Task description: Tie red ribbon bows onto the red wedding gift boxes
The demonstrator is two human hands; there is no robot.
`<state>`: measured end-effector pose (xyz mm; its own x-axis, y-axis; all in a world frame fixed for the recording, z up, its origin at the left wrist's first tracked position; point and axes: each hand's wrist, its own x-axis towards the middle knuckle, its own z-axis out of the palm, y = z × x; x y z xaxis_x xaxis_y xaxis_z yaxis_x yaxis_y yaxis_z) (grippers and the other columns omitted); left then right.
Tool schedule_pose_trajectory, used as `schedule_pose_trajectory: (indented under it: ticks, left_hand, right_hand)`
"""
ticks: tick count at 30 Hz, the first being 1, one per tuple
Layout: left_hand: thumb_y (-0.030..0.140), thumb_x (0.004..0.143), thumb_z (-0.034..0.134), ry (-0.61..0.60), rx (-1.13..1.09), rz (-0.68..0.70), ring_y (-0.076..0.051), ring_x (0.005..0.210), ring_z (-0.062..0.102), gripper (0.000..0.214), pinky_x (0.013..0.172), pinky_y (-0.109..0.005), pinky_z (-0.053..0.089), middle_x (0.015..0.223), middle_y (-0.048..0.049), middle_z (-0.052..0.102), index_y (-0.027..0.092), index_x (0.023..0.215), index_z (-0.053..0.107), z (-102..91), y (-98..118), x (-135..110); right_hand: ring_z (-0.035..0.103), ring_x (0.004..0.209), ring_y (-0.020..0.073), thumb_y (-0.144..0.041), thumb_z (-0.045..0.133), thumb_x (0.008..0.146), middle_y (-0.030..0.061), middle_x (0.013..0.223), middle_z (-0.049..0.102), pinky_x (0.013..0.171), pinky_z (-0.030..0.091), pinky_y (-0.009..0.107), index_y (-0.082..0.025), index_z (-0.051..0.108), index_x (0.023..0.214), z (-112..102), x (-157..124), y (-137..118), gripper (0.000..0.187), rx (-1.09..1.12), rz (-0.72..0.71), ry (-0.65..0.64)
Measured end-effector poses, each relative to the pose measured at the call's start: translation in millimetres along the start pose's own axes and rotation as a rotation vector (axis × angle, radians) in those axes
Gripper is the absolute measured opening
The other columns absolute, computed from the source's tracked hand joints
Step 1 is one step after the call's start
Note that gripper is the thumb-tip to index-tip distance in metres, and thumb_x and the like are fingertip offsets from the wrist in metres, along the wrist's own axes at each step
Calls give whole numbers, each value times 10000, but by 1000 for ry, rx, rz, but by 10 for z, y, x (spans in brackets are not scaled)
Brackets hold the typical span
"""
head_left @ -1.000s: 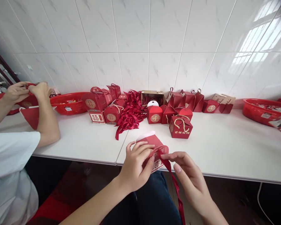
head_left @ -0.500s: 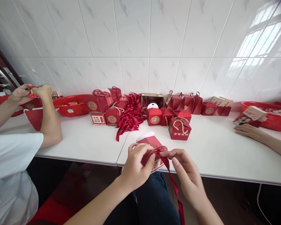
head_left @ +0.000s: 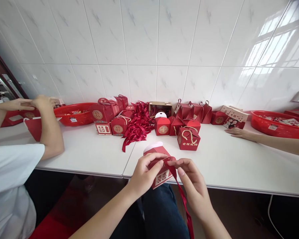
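Over the near table edge, my left hand (head_left: 147, 172) grips a red candy box (head_left: 162, 177) with a cream double-happiness panel, its thumb and fingers around the upper flap. The box is tilted, and a rounded white flap stands up on its far side. A dark red satin ribbon (head_left: 181, 192) comes out at the top flap and hangs down past my lap. My right hand (head_left: 193, 179) has its curled fingertips on the ribbon where it meets the flap; its thumb is a little apart. The exact pinch is partly hidden.
A heap of red ribbons (head_left: 139, 127) lies ahead, between finished-looking red boxes (head_left: 102, 111) and a box with a rope handle (head_left: 188, 139). Red basins (head_left: 76, 121) stand left and right. A co-worker's arm (head_left: 51, 129) is at left, another person's hand (head_left: 241, 132) at right.
The box in my left hand has turned, showing more of its cream panel. At right, the other person's hand has moved left with a printed box; the left co-worker's hands have shifted.
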<state>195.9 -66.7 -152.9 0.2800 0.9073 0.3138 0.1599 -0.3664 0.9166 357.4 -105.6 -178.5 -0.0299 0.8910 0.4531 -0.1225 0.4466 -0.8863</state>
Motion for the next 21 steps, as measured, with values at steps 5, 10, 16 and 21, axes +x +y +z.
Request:
schedule_pose_trajectory:
  ticks: [5, 10, 16, 21]
  left_hand:
    - [285, 873, 556, -25, 75, 32, -242, 1122, 577, 241, 993, -394, 457, 1080, -68, 677, 235, 1047, 714, -46, 18, 29]
    - [295, 879, 568, 20, 104, 137, -245, 1202, 520, 258, 1057, -396, 393, 1191, -71, 636, 238, 1095, 697, -137, 229, 86]
    - [282, 892, 562, -60, 38, 354, -229, 1168, 546, 273, 1040, -367, 412, 1190, -53, 643, 261, 1144, 668, -171, 625, 117]
    - [327, 862, 591, 196, 238, 231, -246, 1291, 449, 491, 1108, -416, 322, 1352, -59, 539, 290, 1338, 476, -295, 339, 91]
  right_hand:
    - [577, 1125, 224, -321, 483, 955, 80, 1192, 625, 965, 458, 394, -251, 554, 1112, -21, -64, 52, 186, -88, -42, -11]
    - [548, 1162, 234, -324, 530, 923, 69, 1182, 626, 985, 424, 374, -243, 637, 995, -49, 66, -18, 152, -296, -164, 153]
    - [631, 857, 190, -335, 592, 883, 26, 889, 695, 781, 485, 309, -226, 675, 890, 67, 431, -285, 136, -263, -121, 2]
    - [636, 896, 206, -253, 602, 881, 17, 932, 694, 798, 482, 334, -286, 682, 916, -133, 135, -720, 93, -208, -323, 211]
